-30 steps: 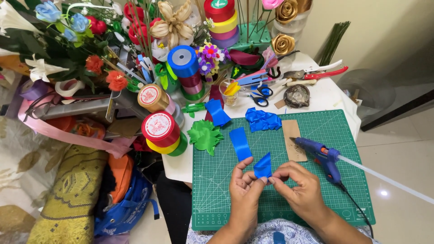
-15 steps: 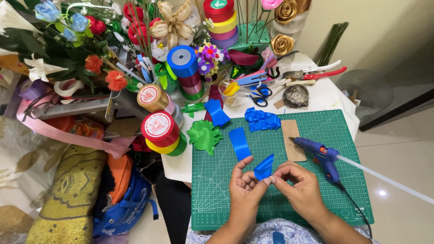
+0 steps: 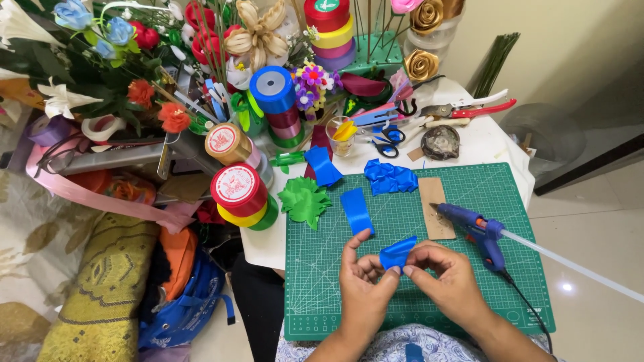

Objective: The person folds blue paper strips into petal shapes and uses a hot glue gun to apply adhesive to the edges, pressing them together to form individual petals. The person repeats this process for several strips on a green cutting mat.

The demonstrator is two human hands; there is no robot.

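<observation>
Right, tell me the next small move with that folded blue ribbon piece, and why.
Probably pinch the fold flat and reach for the glue gun. Both the left hand and the right hand hold the blue ribbon piece folded above the green cutting mat, and the gun lies just beside the right hand.

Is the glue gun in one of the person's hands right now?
No, the blue glue gun lies on the green cutting mat, while both hands pinch a folded blue ribbon piece.
</observation>
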